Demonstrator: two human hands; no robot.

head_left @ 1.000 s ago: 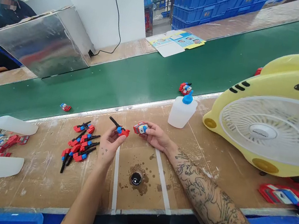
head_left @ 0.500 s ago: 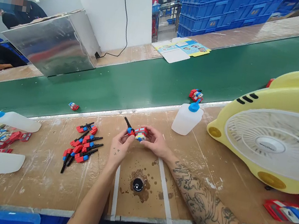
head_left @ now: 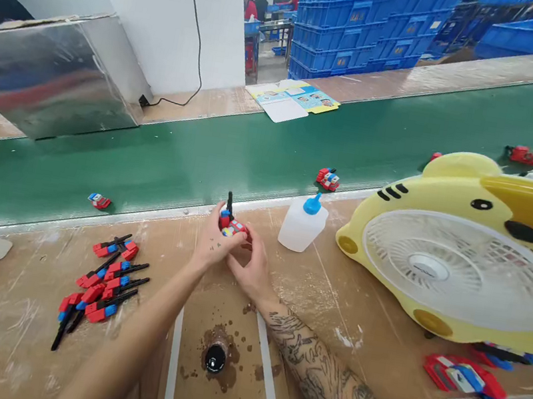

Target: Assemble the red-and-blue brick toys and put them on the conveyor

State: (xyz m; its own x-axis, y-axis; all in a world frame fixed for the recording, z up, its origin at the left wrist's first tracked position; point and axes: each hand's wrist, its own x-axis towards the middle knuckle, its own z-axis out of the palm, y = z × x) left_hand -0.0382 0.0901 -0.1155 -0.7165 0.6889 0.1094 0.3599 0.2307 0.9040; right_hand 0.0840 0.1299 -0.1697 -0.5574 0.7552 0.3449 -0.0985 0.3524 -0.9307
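Toy point(head_left: 236, 227) parts in red, blue and white sit between the two hands over the brown worktop point(head_left: 318, 285), a black rod point(head_left: 229, 203) poking up. From where I stand, the left hand point(head_left: 213, 242) is closed round them, thumb across the near side. The right hand point(head_left: 253, 272) has bent fingers at their right edge, its thumb spread away; I can't tell how firmly it holds. I judge this is a fitting step: best to steady the pieces low in the left fingers, line up the faces before pressing, push straight, and spare the rod any sideways load.
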